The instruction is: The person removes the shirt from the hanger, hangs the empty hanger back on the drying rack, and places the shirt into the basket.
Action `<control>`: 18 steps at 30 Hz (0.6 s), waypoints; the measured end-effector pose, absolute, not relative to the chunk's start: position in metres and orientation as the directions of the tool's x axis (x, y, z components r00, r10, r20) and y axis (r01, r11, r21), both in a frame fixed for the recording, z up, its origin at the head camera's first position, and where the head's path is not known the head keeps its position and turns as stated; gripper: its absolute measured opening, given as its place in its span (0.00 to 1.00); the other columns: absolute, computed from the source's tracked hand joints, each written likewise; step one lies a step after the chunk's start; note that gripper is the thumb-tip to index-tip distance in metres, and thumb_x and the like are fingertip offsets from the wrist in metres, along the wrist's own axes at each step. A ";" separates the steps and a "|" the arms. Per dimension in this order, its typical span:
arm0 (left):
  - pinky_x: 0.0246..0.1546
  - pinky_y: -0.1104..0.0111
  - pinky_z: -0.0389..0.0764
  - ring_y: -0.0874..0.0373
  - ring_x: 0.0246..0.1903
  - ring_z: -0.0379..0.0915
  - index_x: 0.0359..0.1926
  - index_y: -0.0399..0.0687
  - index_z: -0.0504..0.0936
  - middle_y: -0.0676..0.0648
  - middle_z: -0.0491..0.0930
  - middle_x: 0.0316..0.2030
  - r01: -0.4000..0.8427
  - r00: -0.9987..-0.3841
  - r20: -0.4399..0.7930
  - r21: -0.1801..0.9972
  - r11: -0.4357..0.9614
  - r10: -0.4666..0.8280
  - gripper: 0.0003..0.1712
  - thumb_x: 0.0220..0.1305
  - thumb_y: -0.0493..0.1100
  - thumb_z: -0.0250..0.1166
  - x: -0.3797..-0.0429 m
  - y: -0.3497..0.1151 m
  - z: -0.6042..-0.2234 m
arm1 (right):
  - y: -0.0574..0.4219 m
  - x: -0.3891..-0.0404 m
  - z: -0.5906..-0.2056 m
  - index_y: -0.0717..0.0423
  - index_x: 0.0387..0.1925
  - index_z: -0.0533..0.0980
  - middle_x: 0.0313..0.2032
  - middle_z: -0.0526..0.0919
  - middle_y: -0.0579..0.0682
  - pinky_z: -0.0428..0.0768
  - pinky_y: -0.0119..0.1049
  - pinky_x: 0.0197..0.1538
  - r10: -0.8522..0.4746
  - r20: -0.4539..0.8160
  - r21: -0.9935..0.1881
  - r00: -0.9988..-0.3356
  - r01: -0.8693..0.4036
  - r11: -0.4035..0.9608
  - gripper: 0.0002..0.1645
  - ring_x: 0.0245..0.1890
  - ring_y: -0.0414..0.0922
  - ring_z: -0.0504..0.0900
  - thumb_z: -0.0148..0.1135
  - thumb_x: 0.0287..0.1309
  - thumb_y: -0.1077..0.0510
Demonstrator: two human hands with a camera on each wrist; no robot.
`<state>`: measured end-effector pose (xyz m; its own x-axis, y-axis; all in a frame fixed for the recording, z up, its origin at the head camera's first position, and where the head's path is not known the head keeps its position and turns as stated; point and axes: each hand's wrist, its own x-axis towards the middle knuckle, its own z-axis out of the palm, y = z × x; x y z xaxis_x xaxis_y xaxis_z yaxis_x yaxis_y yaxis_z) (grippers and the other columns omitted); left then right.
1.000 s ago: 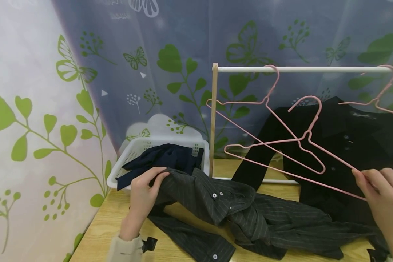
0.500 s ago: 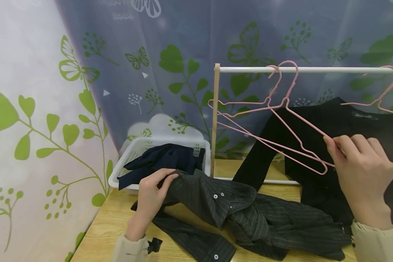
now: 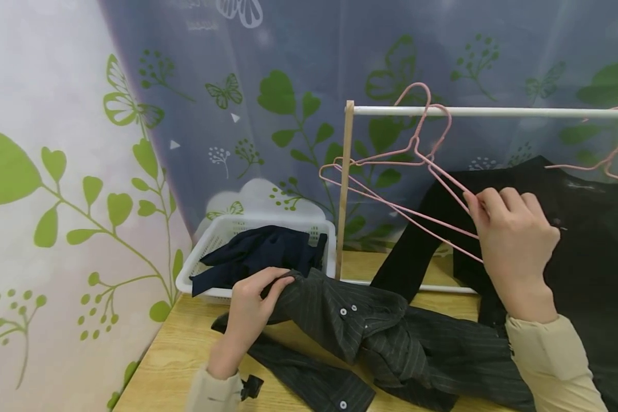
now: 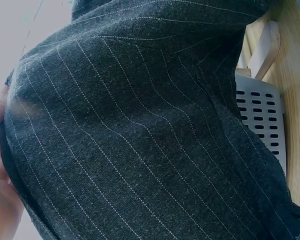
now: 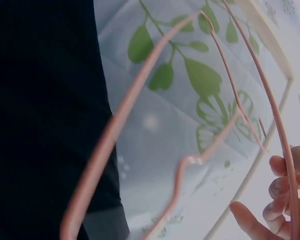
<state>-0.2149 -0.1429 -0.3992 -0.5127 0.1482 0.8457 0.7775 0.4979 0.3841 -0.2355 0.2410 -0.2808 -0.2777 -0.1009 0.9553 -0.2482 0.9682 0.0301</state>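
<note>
A pink clothes hanger [image 3: 445, 174] is pinched by my right hand [image 3: 517, 252] at its sloping shoulder. Its hook stands at the height of the white rail [image 3: 525, 112], overlapping it in the head view; whether it rests on the rail I cannot tell. Just behind it, a second pink hanger [image 3: 447, 129] hangs by its hook. My left hand [image 3: 249, 306] pinches the edge of a dark pinstriped garment [image 3: 391, 355] with white buttons, which lies crumpled across the table. In the left wrist view the striped cloth [image 4: 130, 115] fills most of the picture.
Behind my left hand, a white plastic basket [image 3: 198, 254] holds navy clothing [image 3: 260, 249]. A wooden post [image 3: 347, 194] supports the rail's left end. Black clothing [image 3: 577, 229] spreads at the right, near another hanger [image 3: 610, 161]. The wooden table [image 3: 159, 355] shows at the front left.
My right hand has moved left and up, bringing the pink hanger from in front of the rack to rail height. My left hand keeps holding the striped garment, nearly unmoved.
</note>
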 end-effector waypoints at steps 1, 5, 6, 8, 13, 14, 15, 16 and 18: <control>0.33 0.73 0.80 0.57 0.31 0.85 0.41 0.45 0.89 0.48 0.88 0.36 0.779 -0.511 0.846 0.383 0.497 0.150 0.07 0.61 0.33 0.72 -0.215 -0.143 -0.400 | 0.239 -0.237 -0.284 0.63 0.32 0.80 0.28 0.81 0.63 0.72 0.58 0.18 -0.103 0.953 0.028 -0.285 -0.257 0.966 0.17 0.29 0.64 0.77 0.65 0.69 0.52; 0.32 0.73 0.80 0.57 0.32 0.85 0.41 0.45 0.89 0.48 0.88 0.36 0.780 -0.507 0.848 0.377 0.499 0.152 0.07 0.61 0.34 0.72 -0.215 -0.143 -0.401 | 0.236 -0.239 -0.298 0.63 0.32 0.79 0.27 0.79 0.63 0.69 0.55 0.15 -0.118 0.941 0.023 -0.317 -0.288 0.957 0.15 0.28 0.63 0.76 0.66 0.68 0.53; 0.32 0.73 0.80 0.57 0.32 0.85 0.41 0.45 0.89 0.48 0.88 0.36 0.781 -0.507 0.848 0.377 0.499 0.153 0.07 0.61 0.34 0.72 -0.215 -0.142 -0.402 | 0.235 -0.239 -0.300 0.63 0.32 0.79 0.27 0.79 0.62 0.68 0.55 0.14 -0.121 0.939 0.022 -0.323 -0.293 0.956 0.15 0.28 0.63 0.76 0.66 0.68 0.53; 0.32 0.73 0.81 0.57 0.32 0.85 0.41 0.45 0.89 0.47 0.88 0.36 0.781 -0.507 0.848 0.376 0.499 0.154 0.07 0.61 0.34 0.72 -0.215 -0.142 -0.402 | 0.235 -0.238 -0.304 0.63 0.32 0.79 0.26 0.79 0.62 0.68 0.53 0.14 -0.134 0.933 0.031 -0.334 -0.295 0.955 0.16 0.28 0.63 0.76 0.64 0.69 0.53; 0.34 0.72 0.82 0.57 0.32 0.85 0.41 0.45 0.89 0.47 0.88 0.36 0.779 -0.512 0.845 0.378 0.500 0.157 0.07 0.62 0.34 0.72 -0.214 -0.141 -0.403 | 0.236 -0.236 -0.306 0.63 0.32 0.79 0.27 0.78 0.62 0.70 0.54 0.16 -0.145 0.926 0.037 -0.347 -0.300 0.953 0.17 0.28 0.62 0.76 0.63 0.70 0.53; 0.35 0.72 0.82 0.57 0.33 0.86 0.41 0.45 0.89 0.48 0.88 0.36 0.777 -0.514 0.843 0.380 0.502 0.158 0.07 0.62 0.34 0.72 -0.214 -0.140 -0.402 | 0.236 -0.235 -0.305 0.63 0.33 0.79 0.27 0.79 0.62 0.71 0.55 0.17 -0.139 0.927 0.028 -0.347 -0.307 0.951 0.15 0.28 0.63 0.76 0.63 0.70 0.54; 0.35 0.72 0.82 0.57 0.33 0.86 0.41 0.45 0.89 0.48 0.88 0.36 0.776 -0.515 0.842 0.380 0.502 0.158 0.07 0.62 0.34 0.72 -0.214 -0.140 -0.402 | 0.235 -0.234 -0.305 0.63 0.33 0.80 0.27 0.79 0.62 0.72 0.56 0.18 -0.133 0.928 0.018 -0.348 -0.314 0.949 0.14 0.28 0.63 0.76 0.64 0.69 0.55; 0.35 0.72 0.82 0.57 0.33 0.86 0.41 0.45 0.89 0.48 0.88 0.36 0.775 -0.517 0.841 0.381 0.503 0.158 0.07 0.62 0.34 0.72 -0.214 -0.140 -0.402 | 0.235 -0.233 -0.305 0.64 0.34 0.80 0.28 0.79 0.62 0.73 0.57 0.20 -0.128 0.927 0.010 -0.351 -0.320 0.947 0.13 0.29 0.63 0.76 0.65 0.68 0.56; 0.35 0.72 0.82 0.58 0.33 0.85 0.42 0.45 0.89 0.48 0.88 0.36 0.776 -0.517 0.841 0.381 0.503 0.161 0.07 0.62 0.34 0.72 -0.214 -0.140 -0.402 | 0.235 -0.229 -0.304 0.63 0.37 0.81 0.30 0.79 0.63 0.74 0.58 0.22 -0.124 0.924 -0.002 -0.362 -0.327 0.945 0.11 0.30 0.63 0.75 0.64 0.68 0.57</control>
